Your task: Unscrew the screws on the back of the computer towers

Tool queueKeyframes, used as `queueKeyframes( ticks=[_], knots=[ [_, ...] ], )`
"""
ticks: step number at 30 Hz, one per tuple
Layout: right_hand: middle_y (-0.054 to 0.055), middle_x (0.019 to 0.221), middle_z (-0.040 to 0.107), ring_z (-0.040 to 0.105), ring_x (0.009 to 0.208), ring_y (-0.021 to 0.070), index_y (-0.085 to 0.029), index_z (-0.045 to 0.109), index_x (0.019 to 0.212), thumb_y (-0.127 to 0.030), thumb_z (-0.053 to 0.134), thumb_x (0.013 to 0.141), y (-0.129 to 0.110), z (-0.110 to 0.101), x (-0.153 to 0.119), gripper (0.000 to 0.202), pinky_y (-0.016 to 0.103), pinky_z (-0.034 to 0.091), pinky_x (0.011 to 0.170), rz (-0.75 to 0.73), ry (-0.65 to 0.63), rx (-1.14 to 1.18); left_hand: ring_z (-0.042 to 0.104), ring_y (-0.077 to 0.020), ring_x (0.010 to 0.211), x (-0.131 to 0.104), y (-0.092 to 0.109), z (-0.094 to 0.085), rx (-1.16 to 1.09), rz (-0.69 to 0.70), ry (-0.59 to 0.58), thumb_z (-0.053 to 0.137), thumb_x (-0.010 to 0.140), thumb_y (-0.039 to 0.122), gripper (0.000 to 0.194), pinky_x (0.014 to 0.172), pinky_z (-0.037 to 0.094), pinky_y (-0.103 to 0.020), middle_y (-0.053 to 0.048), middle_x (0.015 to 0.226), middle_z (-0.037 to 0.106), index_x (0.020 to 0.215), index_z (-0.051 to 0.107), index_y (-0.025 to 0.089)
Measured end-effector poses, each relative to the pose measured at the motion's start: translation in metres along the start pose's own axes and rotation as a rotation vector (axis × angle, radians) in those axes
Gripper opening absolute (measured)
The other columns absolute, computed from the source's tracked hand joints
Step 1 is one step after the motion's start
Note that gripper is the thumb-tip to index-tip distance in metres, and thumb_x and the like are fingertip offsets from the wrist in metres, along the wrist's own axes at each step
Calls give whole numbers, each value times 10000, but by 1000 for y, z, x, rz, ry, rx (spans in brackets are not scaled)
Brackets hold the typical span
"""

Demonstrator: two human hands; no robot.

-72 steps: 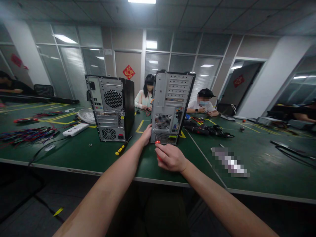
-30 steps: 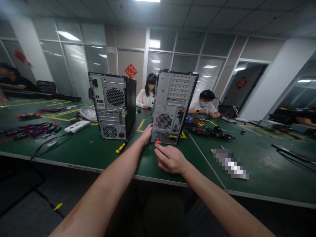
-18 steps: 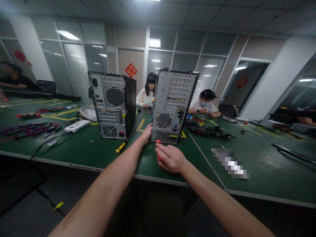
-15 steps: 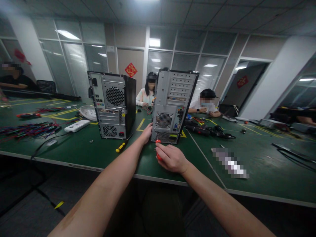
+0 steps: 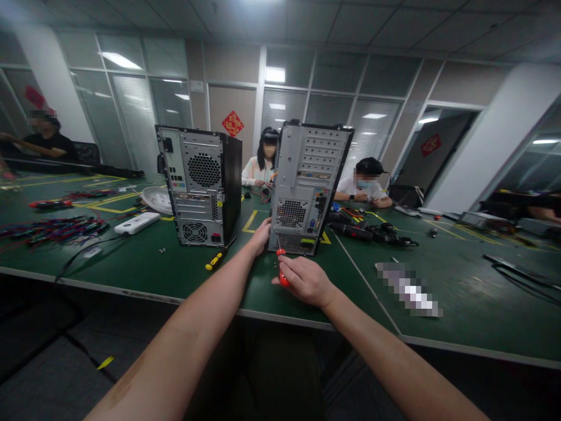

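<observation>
Red-handled, the screwdriver point(image 5: 284, 280) is gripped more loosely now by the right hand point(image 5: 307, 282), apparently between turns, its shaft pointed at the right tower's point(image 5: 289, 151) lower back, whose side is touched by the left hand point(image 5: 262, 236), its grip hidden.

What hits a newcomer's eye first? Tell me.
The left computer case and right computer case stand upright on the green table, backs toward the camera. The right grip holds a red screwdriver at the right computer case's lower back. A yellow-and-black screwdriver lies beside the left computer case.
</observation>
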State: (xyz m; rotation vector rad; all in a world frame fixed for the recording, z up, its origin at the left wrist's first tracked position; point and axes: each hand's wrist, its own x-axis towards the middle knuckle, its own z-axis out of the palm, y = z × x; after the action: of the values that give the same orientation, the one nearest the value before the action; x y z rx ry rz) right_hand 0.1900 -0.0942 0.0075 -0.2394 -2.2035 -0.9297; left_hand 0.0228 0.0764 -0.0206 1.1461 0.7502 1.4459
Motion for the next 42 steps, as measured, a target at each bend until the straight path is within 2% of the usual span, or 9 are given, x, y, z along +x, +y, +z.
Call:
queueKeyframes(
  ticks=[4, 8, 11, 15, 20, 23, 28, 36, 42],
  knots=[
    [221, 1118, 744, 731, 979, 239, -100, 625, 1175, -312, 724, 955, -1, 1, -1, 322, 349, 590, 766, 20, 27, 20, 700, -219, 1085, -1, 1, 1, -8, -8, -9, 617, 825, 254, 395, 1000, 542, -348, -37, 1143, 773, 1212, 694, 223],
    [214, 1169, 737, 718, 916, 205, -136, 652, 1131, -304, 748, 936, -3, 1, -2, 274, 321, 581, 742, 54, 16, 11, 705, -221, 1064, -2, 3, 3, 1, -16, 14, 627, 823, 255, 384, 995, 542, -352, -42, 1136, 774, 1199, 698, 220],
    [188, 1188, 730, 708, 900, 191, -164, 670, 1169, -223, 725, 940, -2, 0, -4, 243, 311, 572, 748, 30, -11, -28, 706, -217, 1068, -3, 4, 3, 4, -11, 13, 630, 824, 260, 371, 992, 547, -347, -35, 1142, 775, 1187, 703, 230],
    [186, 1244, 697, 695, 898, 201, -210, 676, 1239, -176, 697, 920, -1, -2, -6, 322, 329, 563, 760, 7, -46, -74, 709, -217, 1070, -6, 7, 4, -17, -31, 0, 616, 823, 243, 360, 971, 562, -343, -34, 1142, 776, 1172, 704, 232],
    [254, 1317, 640, 680, 1024, 255, -123, 628, 1309, -335, 597, 963, 1, -3, -6, 406, 400, 566, 807, -26, -93, 37, 698, -224, 1118, -8, 9, 5, -20, -25, 3, 637, 821, 259, 312, 1000, 554, -349, -36, 1166, 770, 1123, 709, 234],
    [273, 1346, 623, 682, 1008, 248, -94, 587, 1347, -269, 563, 967, 2, -3, -5, 419, 399, 557, 804, -42, -83, 49, 694, -220, 1133, -8, 8, 5, -13, -16, 13, 622, 822, 250, 309, 1013, 549, -345, -31, 1166, 770, 1117, 712, 236],
    [279, 1390, 595, 683, 1035, 246, -156, 592, 1354, -161, 549, 954, 2, -4, -3, 402, 386, 542, 804, -34, -78, 33, 686, -227, 1151, -8, 8, 5, 3, -25, 7, 611, 838, 262, 322, 1000, 555, -347, -29, 1181, 763, 1145, 706, 246],
    [269, 1367, 622, 689, 1066, 245, -147, 594, 1361, -130, 491, 975, 3, -4, -3, 399, 388, 551, 823, -32, -69, 45, 669, -218, 1181, -5, 4, 2, -1, -18, 8, 605, 834, 256, 330, 998, 554, -333, -26, 1204, 759, 1145, 714, 246],
    [244, 1323, 654, 696, 1016, 226, -148, 632, 1296, -147, 594, 965, 2, -2, -4, 333, 374, 546, 818, -22, -53, 5, 690, -210, 1124, -1, 1, 1, 12, -23, 18, 624, 829, 276, 394, 979, 560, -332, -22, 1162, 771, 1215, 699, 258]
  ],
)
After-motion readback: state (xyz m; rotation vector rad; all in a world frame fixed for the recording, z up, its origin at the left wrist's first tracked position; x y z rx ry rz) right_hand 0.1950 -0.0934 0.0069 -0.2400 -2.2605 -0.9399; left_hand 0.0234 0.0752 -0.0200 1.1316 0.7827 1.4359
